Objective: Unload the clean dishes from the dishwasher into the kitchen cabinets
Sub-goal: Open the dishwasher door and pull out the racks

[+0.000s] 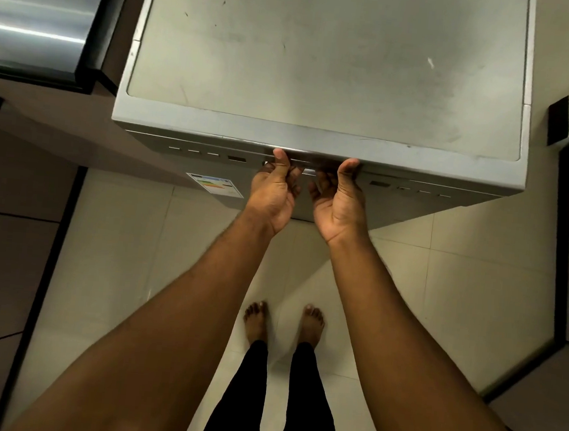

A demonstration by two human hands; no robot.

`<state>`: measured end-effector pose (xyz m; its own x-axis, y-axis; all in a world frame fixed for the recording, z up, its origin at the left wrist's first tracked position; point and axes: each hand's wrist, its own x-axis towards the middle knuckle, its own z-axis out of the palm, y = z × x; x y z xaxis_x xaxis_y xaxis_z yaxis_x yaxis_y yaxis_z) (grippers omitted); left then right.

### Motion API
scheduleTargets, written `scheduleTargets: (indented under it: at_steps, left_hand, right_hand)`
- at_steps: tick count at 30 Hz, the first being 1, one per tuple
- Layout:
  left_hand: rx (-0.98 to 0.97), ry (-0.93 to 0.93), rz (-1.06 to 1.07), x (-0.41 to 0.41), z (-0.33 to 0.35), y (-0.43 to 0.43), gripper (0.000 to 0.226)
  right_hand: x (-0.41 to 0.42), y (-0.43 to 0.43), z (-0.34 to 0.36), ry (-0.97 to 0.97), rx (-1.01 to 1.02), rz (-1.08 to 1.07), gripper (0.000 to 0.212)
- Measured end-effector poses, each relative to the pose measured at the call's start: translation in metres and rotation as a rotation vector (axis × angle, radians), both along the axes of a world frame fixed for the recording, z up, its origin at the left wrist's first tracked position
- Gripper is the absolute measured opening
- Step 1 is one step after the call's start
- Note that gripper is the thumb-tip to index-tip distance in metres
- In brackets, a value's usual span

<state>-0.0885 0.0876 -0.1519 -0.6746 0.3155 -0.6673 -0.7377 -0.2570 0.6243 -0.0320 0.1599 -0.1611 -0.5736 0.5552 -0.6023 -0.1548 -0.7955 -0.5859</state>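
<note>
Head view: looking straight down from above the dishwasher (327, 64); I take the dishwasher as my landmark for everything below.
Door state: shut, front face running down out of sight under the top panel; no dishes visible, I judge them inside.
Handle: recess (311, 164) along the top edge of the door, centred between the 2 button rows; long axis runs left-right, parallel to the dishwasher's front edge.
Left hand (273, 193): palm up, fingers hooked up into the recess, thumb pressed against the front lip just left of centre.
Right hand (339, 203): mirror pose, just right of centre, thumb on the lip; the 2 hands sit close beside each other, not touching.
Grip: both curled closed on the recess edge; fingertips hidden inside it, so I can't tell how deep the hold is.
Key relation: pull direction is square to the handle axis, away from the dishwasher toward my feet (284, 322); both hands equally near, load should split evenly.
Clearance: feet stand directly in front of the dishwasher, in the door's swing path as I judge it; step back first.
Progress: start, nothing unloaded yet.
</note>
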Motion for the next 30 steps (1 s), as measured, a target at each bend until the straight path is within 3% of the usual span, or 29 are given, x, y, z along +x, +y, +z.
scheduleTargets:
  at_steps: [11, 14, 20, 22, 24, 26, 28, 30]
  left_hand:
    - [-0.051, 0.01, -0.002, 0.001, -0.003, 0.004, 0.021]
    - [-0.074, 0.013, 0.003, 0.0, -0.002, 0.004, 0.023]
    - [-0.22, -0.04, 0.027, 0.027, 0.002, -0.008, 0.054]
    - [-0.258, -0.033, -0.014, 0.038, 0.003, -0.02, 0.053]
    - [-0.344, -0.018, -0.004, 0.047, 0.001, -0.03, 0.052]
    - [-0.505, -0.029, 0.076, 0.058, -0.001, -0.037, 0.073]
    - [-0.774, -0.061, 0.117, 0.068, 0.002, -0.042, 0.106]
    - [-1.007, 0.094, 0.073, 0.078, 0.004, -0.052, 0.122]
  right_hand:
    - [-0.005, -0.006, 0.0, -0.094, 0.053, -0.028, 0.091]
    - [-0.007, -0.006, 0.005, -0.117, 0.043, -0.043, 0.074]
    - [0.009, -0.025, 0.01, -0.315, -0.042, 0.01, 0.038]
    - [0.022, -0.034, 0.009, -0.296, -0.057, 0.022, 0.05]
    - [0.033, -0.039, 0.01, -0.421, -0.014, 0.061, 0.058]
    - [0.045, -0.042, 0.014, -0.637, -0.019, 0.073, 0.077]
    - [0.058, -0.047, 0.018, -0.831, -0.111, 0.052, 0.112]
    - [0.073, -0.052, 0.021, -0.935, -0.131, 0.042, 0.131]
